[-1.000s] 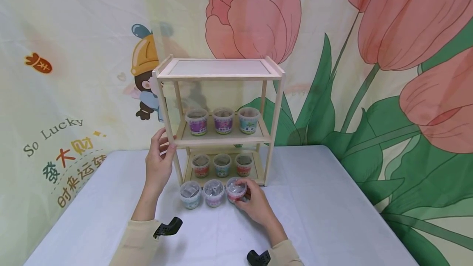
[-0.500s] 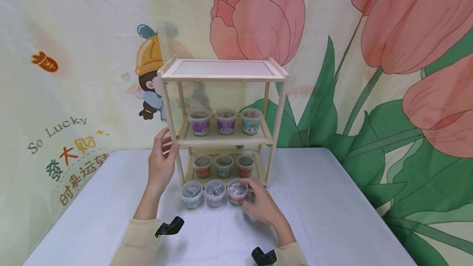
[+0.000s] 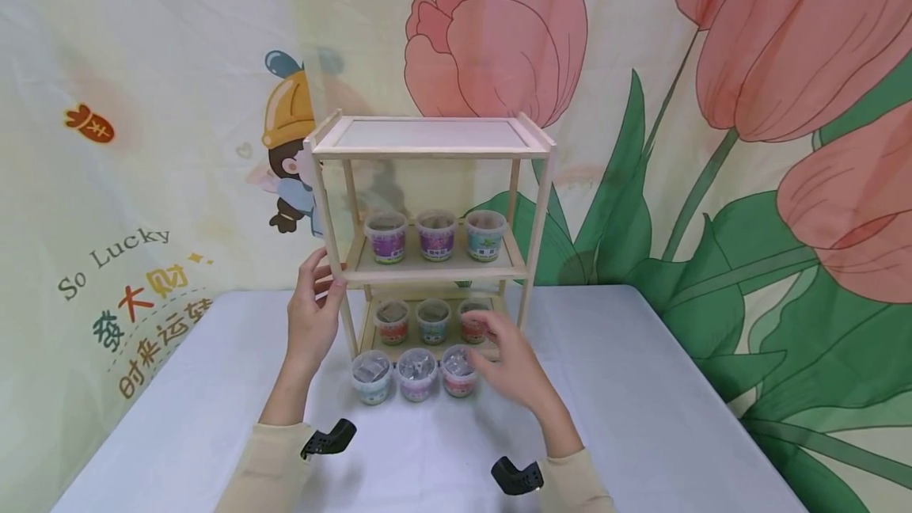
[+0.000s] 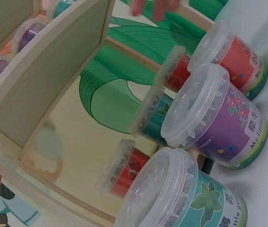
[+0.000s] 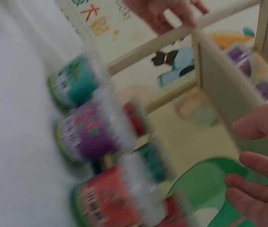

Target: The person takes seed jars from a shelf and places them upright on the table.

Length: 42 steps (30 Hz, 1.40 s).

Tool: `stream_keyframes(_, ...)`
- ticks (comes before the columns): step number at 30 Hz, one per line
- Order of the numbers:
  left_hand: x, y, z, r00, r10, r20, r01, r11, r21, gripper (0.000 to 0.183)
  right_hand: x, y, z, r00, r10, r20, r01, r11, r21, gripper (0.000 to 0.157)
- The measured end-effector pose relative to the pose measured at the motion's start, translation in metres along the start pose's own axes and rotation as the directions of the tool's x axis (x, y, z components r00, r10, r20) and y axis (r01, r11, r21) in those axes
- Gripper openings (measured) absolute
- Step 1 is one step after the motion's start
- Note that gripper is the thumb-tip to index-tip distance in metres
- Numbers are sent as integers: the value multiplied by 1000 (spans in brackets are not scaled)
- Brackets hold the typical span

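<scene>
My left hand (image 3: 313, 307) grips the left front post of a small wooden shelf rack (image 3: 431, 275) at the height of its middle board. My right hand (image 3: 509, 355), fingers apart and holding nothing, hovers in front of the rack's lower right. It overlaps the red-labelled tub (image 3: 473, 323) on the bottom board in the head view. Just left of it on the table stands another red-labelled lidded tub (image 3: 457, 374), in a row with a purple-labelled tub (image 3: 416, 378) and a teal-labelled tub (image 3: 371, 381). In the right wrist view, my right fingers (image 5: 252, 189) are spread beside the rack.
Three tubs stand on the middle board, two with purple labels and a blue-green one (image 3: 486, 237) on the right. The bottom board also bears a red tub (image 3: 392, 323) and a teal tub (image 3: 433, 323). A white cloth covers the table (image 3: 641, 418); a printed curtain (image 3: 214, 38) hangs behind.
My right hand has let go of the red-labelled tub at the right of the front row, then risen slightly up and right. My left hand stays on the post.
</scene>
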<state>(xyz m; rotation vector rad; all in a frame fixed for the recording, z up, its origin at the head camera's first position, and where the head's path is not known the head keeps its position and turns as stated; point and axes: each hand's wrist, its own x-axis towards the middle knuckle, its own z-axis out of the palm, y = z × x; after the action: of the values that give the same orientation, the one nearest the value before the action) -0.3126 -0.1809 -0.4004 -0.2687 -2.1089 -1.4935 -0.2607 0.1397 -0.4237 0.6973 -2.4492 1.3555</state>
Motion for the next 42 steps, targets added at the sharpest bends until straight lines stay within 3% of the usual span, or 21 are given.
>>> stream_keyframes(7,0,0,-1,1000,7,-2,-7,1000,-6,57,33,-40,-14,992,-117,-38,120,987,109,50)
stream_keyframes(16,-2,1,-2,1000,-7,6,7,1000,-13,60,69,-73,-12,981,-193,-11,192,967,166,52)
stream_keyframes(26,-1,1,-2,1000,-2,6,2,1000,-26,58,102,-86,6,986,-120,117,100,982,159,60)
stream_keyframes(33,1,-2,-1,1000,-8,5,8,1000,-29,58,114,-89,16,994,-7,111,-10,988,152,70)
stream_keyframes(42,1,-2,-1,1000,0,7,0,1000,-27,59,130,-93,26,994,43,105,-46,999,21,79)
